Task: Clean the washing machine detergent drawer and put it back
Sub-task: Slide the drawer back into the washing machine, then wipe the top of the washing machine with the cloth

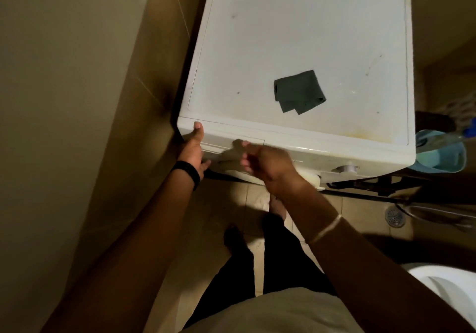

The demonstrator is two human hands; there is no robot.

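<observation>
The detergent drawer (pixel 231 143) sits in the front top left corner of the washing machine (pixel 296 36), seemingly pushed in flush. The left hand (pixel 192 150) grips the machine's front left corner, thumb on top. The right hand (pixel 268 165), blurred, hovers before the drawer front with curled fingers (pixel 246 156) holding nothing. A folded dark cloth (pixel 298 92) lies on the machine's top.

Dim room with beige wall tiles (pixel 154 57), a tiled floor (pixel 224 209) and a floor drain (pixel 394 216).

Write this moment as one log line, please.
left hand: grips washing machine corner | right hand: blurred at drawer front | cloth: on top
</observation>
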